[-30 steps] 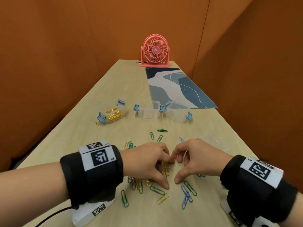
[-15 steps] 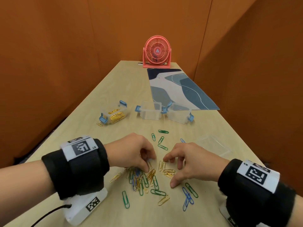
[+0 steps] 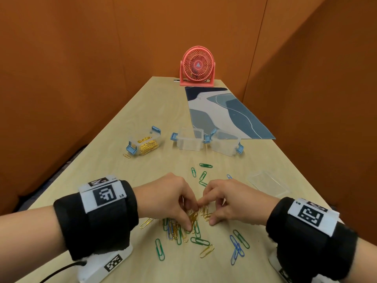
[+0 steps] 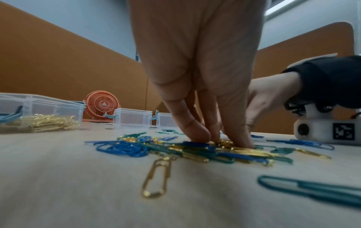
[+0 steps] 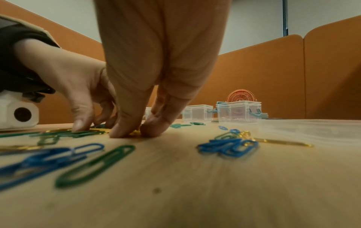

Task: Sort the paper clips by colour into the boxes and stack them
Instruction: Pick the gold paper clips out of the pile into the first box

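A mixed pile of gold, green and blue paper clips lies on the table in front of me. My left hand has its curled fingers and thumb down in the pile, pinching a small bunch of gold clips. My right hand is beside it, fingertips almost touching the left's, and its thumb and forefinger pinch gold clips against the table. Farther back, an open clear box holds gold clips. Two more clear boxes look empty.
A clear lid lies at the right near the table edge. Loose green clips are scattered between hands and boxes, and blue ones by my right wrist. A patterned mat and a pink fan are at the far end.
Half a second ago my left hand was off to the left in the pile. It has come back to meet the right hand over the gold clips. The right hand has barely moved.
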The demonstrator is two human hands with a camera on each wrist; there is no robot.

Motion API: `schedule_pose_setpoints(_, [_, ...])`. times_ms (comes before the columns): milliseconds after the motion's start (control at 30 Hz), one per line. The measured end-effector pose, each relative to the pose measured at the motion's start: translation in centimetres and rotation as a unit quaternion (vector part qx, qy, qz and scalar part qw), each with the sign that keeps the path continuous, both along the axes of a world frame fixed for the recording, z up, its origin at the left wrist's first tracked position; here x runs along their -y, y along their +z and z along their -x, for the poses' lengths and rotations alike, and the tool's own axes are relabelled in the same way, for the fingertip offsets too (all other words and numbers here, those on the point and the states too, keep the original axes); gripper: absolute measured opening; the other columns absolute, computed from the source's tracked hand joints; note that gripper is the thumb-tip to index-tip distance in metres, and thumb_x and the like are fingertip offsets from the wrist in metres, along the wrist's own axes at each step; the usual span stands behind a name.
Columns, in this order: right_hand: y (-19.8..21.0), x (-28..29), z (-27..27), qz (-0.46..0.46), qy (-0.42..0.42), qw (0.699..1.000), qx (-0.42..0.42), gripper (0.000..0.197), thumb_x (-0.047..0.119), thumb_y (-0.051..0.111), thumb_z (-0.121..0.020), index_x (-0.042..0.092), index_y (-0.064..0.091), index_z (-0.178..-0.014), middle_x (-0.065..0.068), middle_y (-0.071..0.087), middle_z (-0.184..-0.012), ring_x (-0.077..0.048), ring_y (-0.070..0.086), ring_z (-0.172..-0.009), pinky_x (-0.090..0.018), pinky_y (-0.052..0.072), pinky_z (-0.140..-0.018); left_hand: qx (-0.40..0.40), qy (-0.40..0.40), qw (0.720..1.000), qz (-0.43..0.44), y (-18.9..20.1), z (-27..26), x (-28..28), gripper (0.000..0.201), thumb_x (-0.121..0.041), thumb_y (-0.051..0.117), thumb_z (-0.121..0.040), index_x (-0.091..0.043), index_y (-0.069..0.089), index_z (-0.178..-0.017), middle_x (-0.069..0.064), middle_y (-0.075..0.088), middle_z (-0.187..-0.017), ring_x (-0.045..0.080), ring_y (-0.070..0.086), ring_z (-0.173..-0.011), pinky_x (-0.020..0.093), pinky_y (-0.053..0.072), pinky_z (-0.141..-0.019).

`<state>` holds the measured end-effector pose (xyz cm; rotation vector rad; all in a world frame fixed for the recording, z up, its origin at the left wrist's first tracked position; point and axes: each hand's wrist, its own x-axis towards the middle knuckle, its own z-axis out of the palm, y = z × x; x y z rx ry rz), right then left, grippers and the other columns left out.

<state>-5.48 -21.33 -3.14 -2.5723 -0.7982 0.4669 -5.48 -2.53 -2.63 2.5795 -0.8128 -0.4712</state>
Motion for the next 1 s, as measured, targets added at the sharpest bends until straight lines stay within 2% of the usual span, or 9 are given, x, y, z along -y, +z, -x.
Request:
schedule_pose_setpoints(133, [-0.1,-0.2,-0.4,-0.017,-0.039,0.999,-0.007,0.022,0.014,0.077,-0.073,0.017,0.075,-0.095,0.006,0.066,-0.083,-0.003,0.059,-0.070,-0.003,0.043,-0.063,-0.019,0.010,0.999,0.041,-0.3,0.4,-0.1,0.020,-0.027,0.078,-0.073,-0.023,0.076,-0.092,-0.008,0.071,-0.082,0.000,0.060,-0.073,0.009,0.047,-0.069])
schedule_pose_setpoints(233, [-0.1,-0.2,-0.4,-0.017,-0.050,0.999,-0.009,0.013,0.016,0.076,-0.074,0.016,0.074,-0.088,0.000,0.072,-0.084,-0.006,0.064,-0.072,-0.017,0.054,-0.073,-0.019,0.009,0.999,0.031,0.0,0.4,0.0,0.018,-0.026,0.075,-0.077,-0.022,0.076,-0.095,-0.008,0.072,-0.088,0.000,0.060,-0.075,0.008,0.047,-0.071])
schedule_pose_setpoints(333, [-0.2,0.0,-0.2,0.005,-0.048,0.999,-0.007,0.006,0.020,0.072,-0.079,0.018,0.070,-0.085,0.002,0.069,-0.081,-0.003,0.058,-0.067,-0.018,0.051,-0.071,-0.009,0.005,1.000,0.007,0.4,0.7,0.2,0.030,-0.034,0.078,-0.072,-0.024,0.073,-0.099,-0.011,0.067,-0.088,0.001,0.059,-0.079,0.011,0.047,-0.073])
schedule_pose_setpoints(433, [-0.2,0.0,0.0,0.045,-0.026,0.999,-0.013,0.007,0.025,0.063,-0.086,0.025,0.059,-0.081,0.014,0.055,-0.072,-0.002,0.050,-0.067,-0.017,0.044,-0.069,-0.010,0.000,1.000,-0.003,0.4,1.1,0.9,0.036,-0.034,0.082,-0.066,-0.023,0.072,-0.099,-0.010,0.065,-0.086,0.002,0.058,-0.078,0.014,0.049,-0.071])
schedule_pose_setpoints(567, [-0.1,-0.1,0.4,0.093,0.011,0.996,0.010,0.010,0.027,0.053,-0.092,0.021,0.052,-0.084,0.015,0.042,-0.075,-0.009,0.046,-0.079,-0.017,0.036,-0.068,-0.032,0.011,0.999,-0.007,0.3,0.9,1.2,0.024,-0.025,0.081,-0.070,-0.017,0.073,-0.091,-0.007,0.065,-0.078,0.001,0.056,-0.068,0.010,0.047,-0.063])
schedule_pose_setpoints(700, [-0.2,-0.1,0.5,0.129,0.027,0.991,0.025,0.027,0.028,0.047,-0.095,0.029,0.039,-0.069,0.014,0.038,-0.076,-0.009,0.044,-0.076,-0.019,0.035,-0.073,-0.046,0.008,0.999,-0.023,0.3,0.7,1.2,0.015,-0.023,0.074,-0.078,-0.015,0.073,-0.091,-0.010,0.063,-0.073,0.000,0.054,-0.061,0.007,0.045,-0.062])
schedule_pose_setpoints(833, [-0.1,-0.1,0.7,0.136,0.019,0.990,0.024,0.032,0.026,0.044,-0.096,0.032,0.034,-0.066,0.010,0.039,-0.081,-0.014,0.045,-0.084,-0.022,0.036,-0.077,-0.024,-0.003,0.998,-0.055,0.4,0.6,1.2,0.013,-0.024,0.064,-0.085,-0.016,0.070,-0.093,-0.015,0.055,-0.069,0.000,0.051,-0.061,0.009,0.044,-0.063])
schedule_pose_setpoints(933, [0.0,0.0,0.6,0.107,0.014,0.993,0.039,0.029,0.024,0.041,-0.097,0.030,0.036,-0.069,0.003,0.044,-0.091,-0.016,0.044,-0.084,-0.022,0.037,-0.078,-0.042,0.050,0.997,-0.029,0.9,-0.3,0.5,0.013,-0.021,0.062,-0.087,-0.017,0.069,-0.097,-0.012,0.059,-0.076,-0.001,0.052,-0.063,0.006,0.043,-0.062])
schedule_pose_setpoints(1000, [0.1,0.0,0.5,0.062,0.009,0.996,0.067,0.019,0.022,0.041,-0.097,0.023,0.043,-0.078,0.002,0.046,-0.093,-0.012,0.044,-0.080,-0.018,0.035,-0.075,-0.122,0.141,0.981,0.053,1.2,-1.2,-0.2,0.015,-0.014,0.057,-0.090,-0.015,0.068,-0.100,-0.004,0.059,-0.075,0.006,0.053,-0.062,0.011,0.047,-0.059])
